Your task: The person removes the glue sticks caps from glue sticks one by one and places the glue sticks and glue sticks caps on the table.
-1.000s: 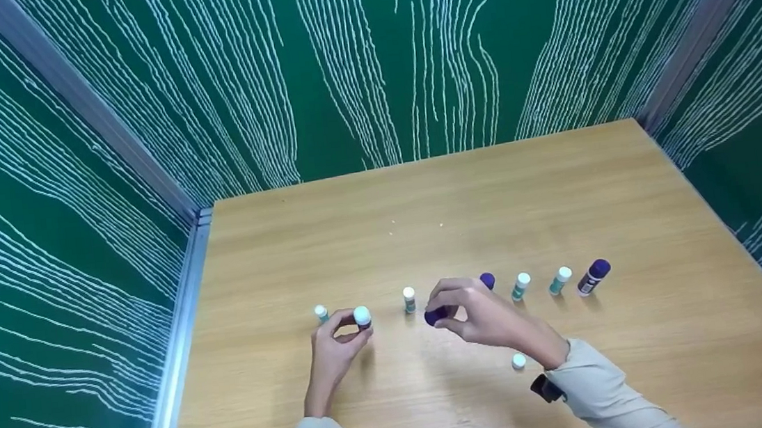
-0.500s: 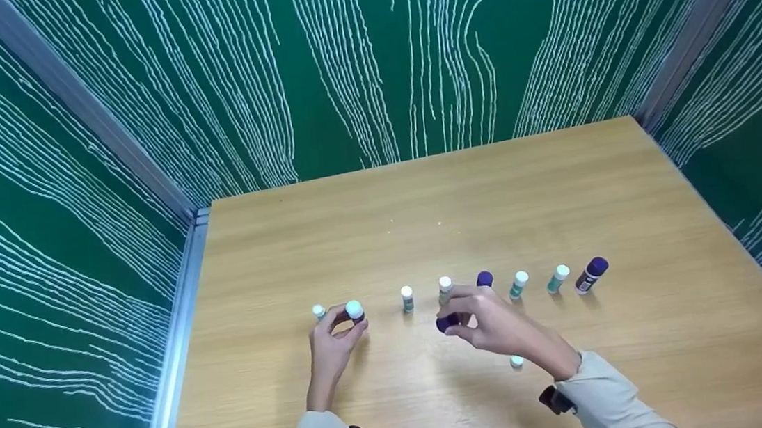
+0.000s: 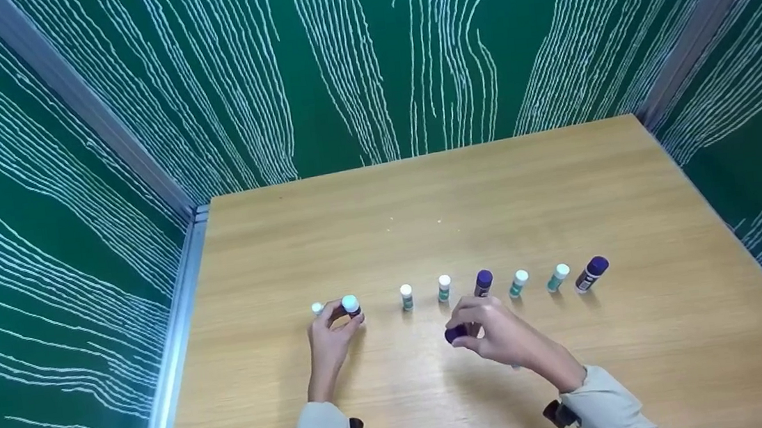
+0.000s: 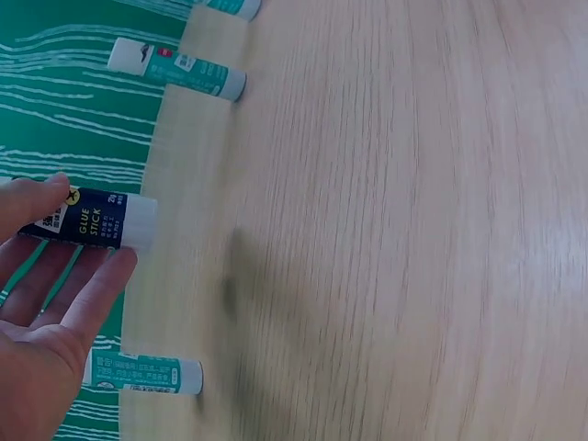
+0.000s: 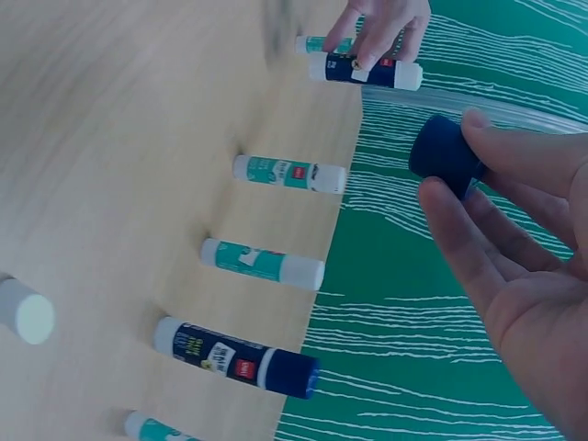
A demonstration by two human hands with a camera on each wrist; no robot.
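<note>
My left hand (image 3: 327,348) holds a navy glue stick (image 4: 96,218) upright between thumb and fingers, its white top (image 3: 350,304) facing up in the head view. My right hand (image 3: 501,335) pinches a dark blue cap (image 5: 446,154) between thumb and fingertips, in front of the row of glue sticks. A small teal glue stick (image 4: 142,373) stands just behind the left hand. Between the hands, farther back, stand two more teal glue sticks (image 3: 406,298) with white caps. Directly beyond the right hand is a navy glue stick (image 5: 230,358) with a blue cap.
Further right in the row stand two teal glue sticks (image 3: 518,284) and a large purple-capped glue stick (image 3: 592,274). A loose white cap (image 5: 26,310) lies on the wooden table (image 3: 355,230), mostly hidden behind the right hand in the head view. Green walls (image 3: 332,72) with white lines enclose the table.
My right hand has moved right and toward the person with the blue cap, uncovering a teal glue stick and covering the loose white cap. My left hand has shifted slightly left and back.
</note>
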